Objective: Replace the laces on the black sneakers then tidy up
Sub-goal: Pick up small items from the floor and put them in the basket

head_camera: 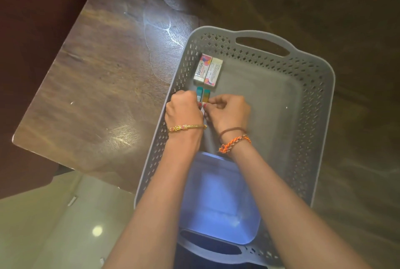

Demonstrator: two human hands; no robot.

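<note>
Black sneakers and laces: not visible. Two small teal packets (pixel 203 95), lower ends hidden behind fingers, lie in the grey perforated basket (pixel 313 104). Left hand (pixel 184 109) and right hand (pixel 229 109), fingers curled, each pinch one packet. Two white cartons (pixel 208 71) beyond; one reads "Camlin", smaller print illegible.

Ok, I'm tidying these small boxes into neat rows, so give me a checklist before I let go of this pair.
1. Grey basket sits flat on the wooden table: ok.
2. Two white eraser boxes lie side by side near the basket's left wall: ok.
3. Two teal-topped boxes are lined up below them: ok.
4. Left hand and right hand both pinch the pair: ok.
5. Pair lies flat on the floor: cannot tell, fingers cover it.
</note>
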